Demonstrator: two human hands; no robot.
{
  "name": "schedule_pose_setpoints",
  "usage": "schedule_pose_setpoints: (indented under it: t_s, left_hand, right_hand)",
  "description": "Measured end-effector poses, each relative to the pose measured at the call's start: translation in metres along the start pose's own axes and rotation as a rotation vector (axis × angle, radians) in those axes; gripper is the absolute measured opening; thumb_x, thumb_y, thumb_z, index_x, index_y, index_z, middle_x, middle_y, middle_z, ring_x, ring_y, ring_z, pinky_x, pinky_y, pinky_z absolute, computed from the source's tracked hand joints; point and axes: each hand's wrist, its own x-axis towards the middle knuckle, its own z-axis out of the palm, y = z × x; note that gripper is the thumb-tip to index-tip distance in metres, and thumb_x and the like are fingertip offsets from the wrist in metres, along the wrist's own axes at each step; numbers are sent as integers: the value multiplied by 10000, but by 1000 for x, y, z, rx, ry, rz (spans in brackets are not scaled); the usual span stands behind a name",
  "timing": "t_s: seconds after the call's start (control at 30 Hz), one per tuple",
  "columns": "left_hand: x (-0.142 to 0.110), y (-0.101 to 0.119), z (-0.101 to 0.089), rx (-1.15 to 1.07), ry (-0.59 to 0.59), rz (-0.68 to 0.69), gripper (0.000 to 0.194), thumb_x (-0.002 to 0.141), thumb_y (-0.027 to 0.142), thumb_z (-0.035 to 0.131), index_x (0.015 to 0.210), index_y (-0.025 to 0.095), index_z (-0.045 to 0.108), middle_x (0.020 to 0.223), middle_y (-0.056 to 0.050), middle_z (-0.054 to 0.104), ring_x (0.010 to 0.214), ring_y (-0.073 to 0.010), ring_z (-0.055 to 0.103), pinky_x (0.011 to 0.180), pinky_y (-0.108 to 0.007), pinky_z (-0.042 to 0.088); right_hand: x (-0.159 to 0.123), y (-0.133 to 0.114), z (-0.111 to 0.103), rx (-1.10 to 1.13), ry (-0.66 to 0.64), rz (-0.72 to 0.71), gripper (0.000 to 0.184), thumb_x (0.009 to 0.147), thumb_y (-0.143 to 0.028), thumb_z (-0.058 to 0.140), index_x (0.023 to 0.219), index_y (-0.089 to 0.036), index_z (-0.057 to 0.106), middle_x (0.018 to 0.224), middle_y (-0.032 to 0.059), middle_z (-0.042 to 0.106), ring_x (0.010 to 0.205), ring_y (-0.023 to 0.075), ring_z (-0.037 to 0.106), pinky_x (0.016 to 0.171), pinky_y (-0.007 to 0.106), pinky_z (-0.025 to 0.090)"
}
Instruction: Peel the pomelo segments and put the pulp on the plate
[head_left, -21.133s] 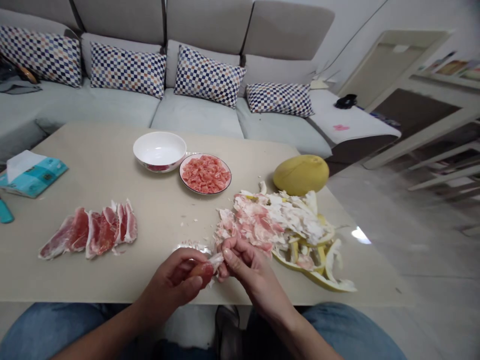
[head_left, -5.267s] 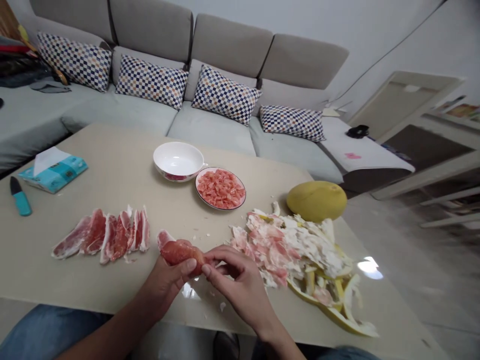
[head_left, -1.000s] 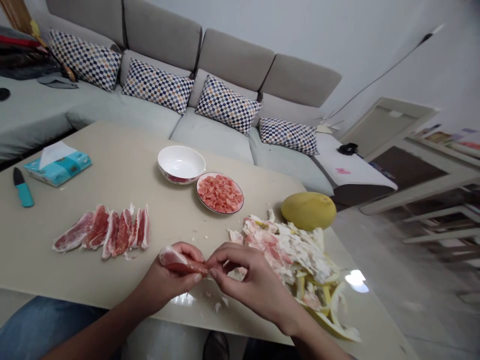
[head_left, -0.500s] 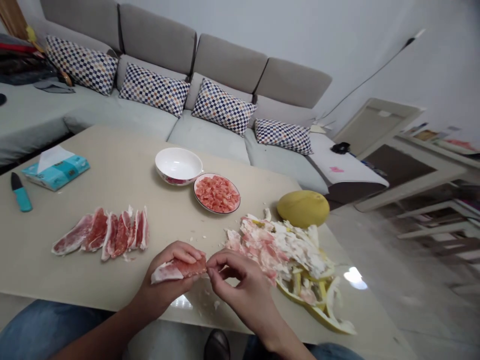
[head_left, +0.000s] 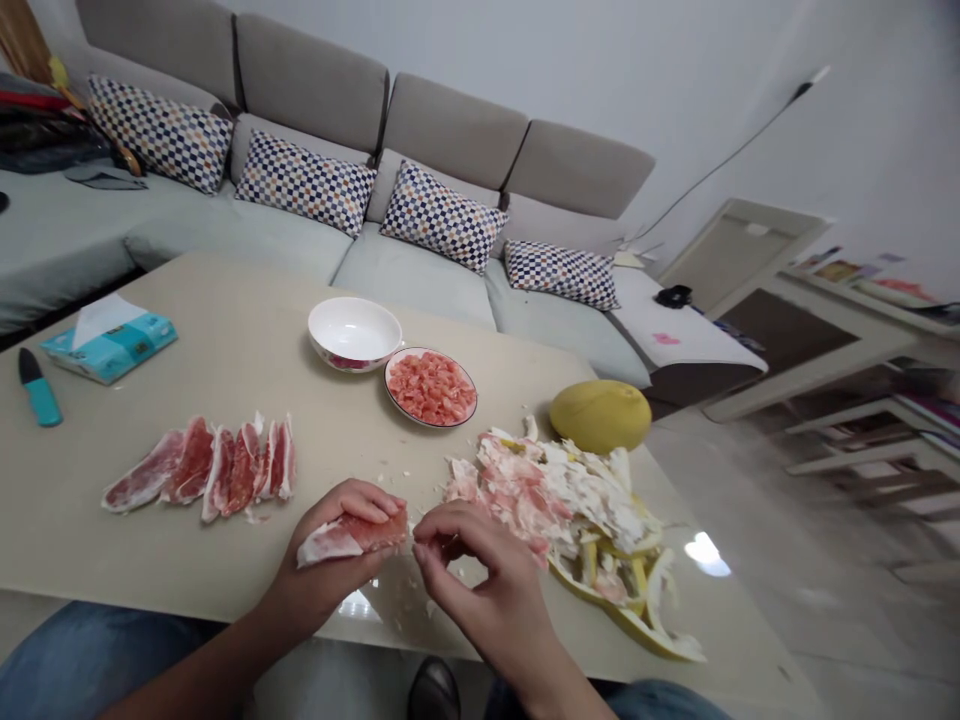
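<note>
My left hand [head_left: 330, 550] is closed round a pomelo segment [head_left: 367, 535], whose red flesh shows at the right end and whose white membrane covers the left end. Just right of it, my right hand [head_left: 484, 570] is pinched, thumb against forefinger; anything between the tips is too small to name. A small gap separates these fingertips from the segment. To the left several unpeeled pomelo segments [head_left: 244, 465] lie in a row. Beyond my hands a plate [head_left: 391, 402] holds peeled red pulp [head_left: 431, 388]. Right of my right hand is a heap of membrane and peel [head_left: 577, 510].
A white bowl [head_left: 352, 318] stands beside the plate. A whole yellow pomelo [head_left: 601, 415] rests behind the peel heap. At the table's left are a blue tissue pack [head_left: 112, 345] and a knife [head_left: 39, 390] with a teal handle. A sofa [head_left: 412, 270] runs behind the table.
My right fingertips have come slightly away from the end of the segment, where they were touching it. My left hand keeps its hold. The whole view has shifted a little.
</note>
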Motion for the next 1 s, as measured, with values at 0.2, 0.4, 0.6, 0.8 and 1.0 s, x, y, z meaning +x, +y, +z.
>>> schedule_pose_setpoints:
  t_s: [0.2, 0.4, 0.6, 0.8, 1.0]
  left_hand:
    - [0, 0, 0, 5, -9, -35, 191, 764, 92, 716, 871, 222, 623, 1010, -41, 629, 1081, -246, 625, 936, -384, 479]
    - [2, 5, 0, 73, -15, -46, 183, 780, 87, 694, 879, 216, 610, 1021, -44, 625, 1082, -244, 622, 943, -383, 471]
    - [1, 12, -4, 242, -112, 101, 225, 789, 74, 669, 950, 226, 625, 1062, -82, 631, 1101, -272, 593, 972, -443, 450]
    - [0, 10, -9, 345, -222, 198, 360, 754, 50, 689, 1040, 257, 620, 1098, -80, 644, 1106, -276, 582, 962, -424, 448]
    - [2, 12, -8, 346, -261, 166, 322, 776, 66, 674, 1033, 254, 624, 1071, -77, 655, 1093, -273, 590, 941, -409, 457]
  right_hand:
    - [-2, 2, 7, -56, -27, -84, 102, 832, -123, 569, 775, -200, 604, 691, 12, 609, 624, 137, 578, 579, 255, 463]
    - [-2, 12, -15, -189, -26, -47, 150, 825, -92, 503, 857, -206, 596, 824, 47, 625, 739, 169, 598, 638, 279, 495]
    - [-2, 11, -28, -262, -148, -53, 136, 895, -161, 558, 937, -224, 671, 894, 65, 685, 834, 196, 643, 743, 319, 527]
    - [-1, -2, -16, -286, -136, -266, 174, 889, -120, 575, 992, -217, 675, 886, 72, 711, 791, 187, 656, 681, 287, 529]
    - [4, -3, -16, -421, -224, -314, 151, 892, -114, 530, 943, -175, 659, 816, 84, 699, 713, 183, 638, 599, 272, 485]
